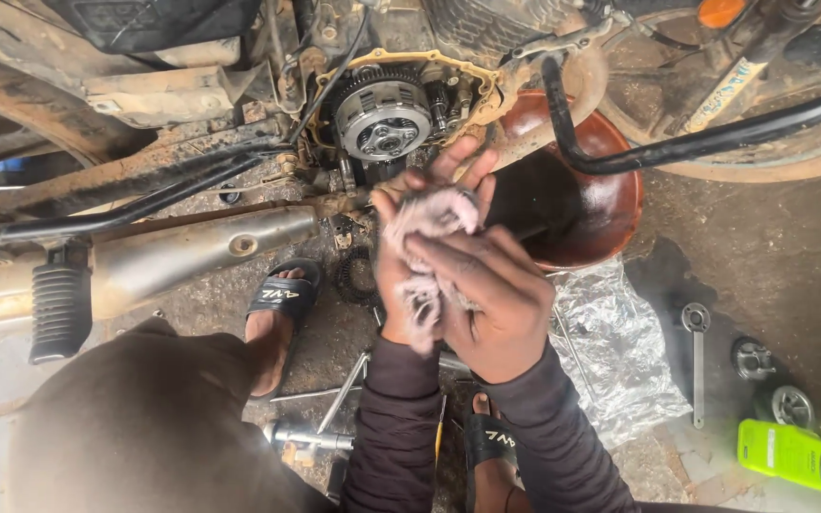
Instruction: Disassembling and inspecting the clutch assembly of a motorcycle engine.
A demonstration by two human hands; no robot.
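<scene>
1. The left hand (410, 256) lies palm up, fingers (458, 161) spread wide, with a pale rag (429, 223) across the palm.
2. The right hand (491, 299) presses down on the rag, fingers (434, 252) curled narrowly over it.
3. At 12 o'clock from the hands, the open clutch (382, 119) sits close above the left fingertips.
4. At 2 o'clock, a brown oil pan (610, 199) lies just beside the hands; a black hose (677, 147) crosses over it.
5. At 4 o'clock, crumpled foil (620, 342), then a wrench (696, 356) on the ground.
6. At 5 o'clock, far corner, a green bottle (800, 458) lies flat.
7. At 9 o'clock, the exhaust (192, 252) and footpeg (59, 309) bound that side.
</scene>
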